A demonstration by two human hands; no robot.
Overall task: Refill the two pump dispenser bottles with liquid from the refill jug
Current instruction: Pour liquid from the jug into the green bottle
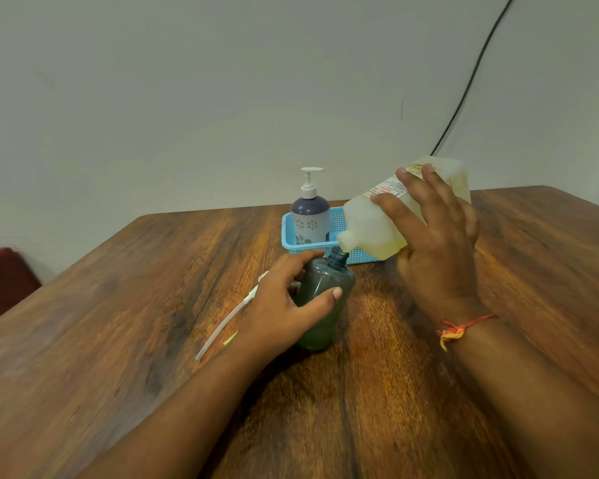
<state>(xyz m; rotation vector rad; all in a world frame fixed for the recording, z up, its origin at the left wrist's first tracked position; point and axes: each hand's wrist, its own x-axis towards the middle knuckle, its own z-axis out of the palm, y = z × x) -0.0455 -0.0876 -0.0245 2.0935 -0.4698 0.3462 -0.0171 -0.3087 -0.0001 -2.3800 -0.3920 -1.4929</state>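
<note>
Standing on wooden surface [118, 323]: uncapped translucent green plastic bottle [327, 295], clasped by left grip [282, 309]; white pump with tube [234, 312] lying beside. Right grip [433, 247] grasps tilted pale yellow refill jug [374, 223], spout at the bottle's neck. Behind, navy-and-white pump bottle [310, 216] upright in blue basket [339, 219].

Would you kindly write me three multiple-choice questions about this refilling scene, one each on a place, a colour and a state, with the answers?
1. Where does the flowered pump bottle stand?
A) in the basket
B) on the floor
C) on a chair

2. What colour is the basket?
A) red
B) blue
C) black

3. How is the green bottle now?
A) capped with its pump
B) lying flat
C) open-necked under the tilted refill jug

Answers:
1 A, mesh walls surround its base.
2 B, the mesh is light blue.
3 C, its pump lies on the table; the left hand holds the bottle while the right hand tips the jug's spout to its neck.
</note>
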